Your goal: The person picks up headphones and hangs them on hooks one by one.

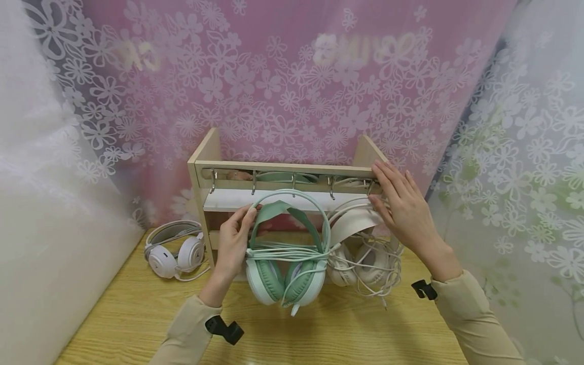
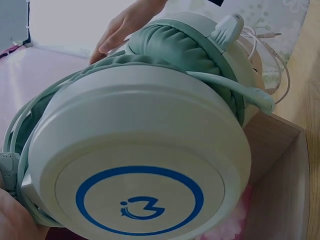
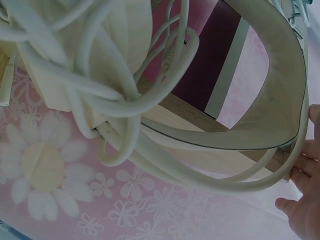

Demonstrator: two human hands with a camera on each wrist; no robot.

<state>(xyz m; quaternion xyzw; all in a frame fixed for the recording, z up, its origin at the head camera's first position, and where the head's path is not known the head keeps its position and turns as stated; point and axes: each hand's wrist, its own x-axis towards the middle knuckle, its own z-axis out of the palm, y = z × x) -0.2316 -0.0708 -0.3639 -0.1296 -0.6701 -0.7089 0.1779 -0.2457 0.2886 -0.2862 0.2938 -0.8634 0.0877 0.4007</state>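
Observation:
A green and white headset (image 1: 265,284), its cable wound around it, is in front of a wooden rack (image 1: 283,166) with metal hooks. My left hand (image 1: 232,242) pinches the left side of its headband, thumb in front. In the head view the top of that band overlaps the middle hook (image 1: 294,181). My right hand (image 1: 405,208) rests with extended fingers on the rack's upper right corner. Below it a cream headset (image 1: 342,230) with a tangled cable hangs at the rack's right end. The left wrist view shows the green headset's ear cup (image 2: 140,135) up close.
A white headset (image 1: 162,262) lies on the wooden table (image 1: 319,334), left of the rack. Beneath the hooks runs a white shelf (image 1: 228,200). Flowered curtains (image 1: 283,81) hang behind and at the right; a pale wall (image 1: 59,203) stands at left.

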